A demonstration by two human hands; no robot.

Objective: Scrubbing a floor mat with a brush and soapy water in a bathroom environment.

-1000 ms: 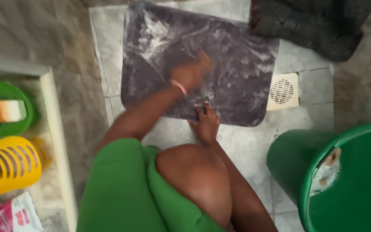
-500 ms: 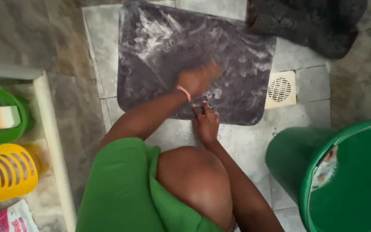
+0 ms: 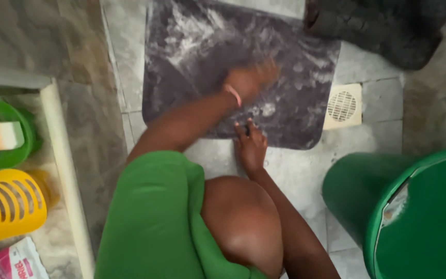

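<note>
A dark grey mat (image 3: 202, 62), streaked with white suds, is laid flat on the tiled floor (image 3: 295, 175), beside the square floor drain (image 3: 343, 106) so that runoff can escape. The left hand (image 3: 249, 78) is pressed onto the mat near its middle; the hand is motion-blurred, so it cannot be told whether its fingers are spread, closed or clamped on a brush or cloth. The right hand (image 3: 251, 147) is placed at the mat's near edge, fingers (image 3: 243, 130) apart and flat, apparently to pin the mat against sliding. A green bucket (image 3: 414, 206) stands right of the mat, within reach. A dark bundled cloth (image 3: 383, 26) lies at the mat's far right corner. A yellow slotted container (image 3: 6, 204) sits well left of the mat.
</note>
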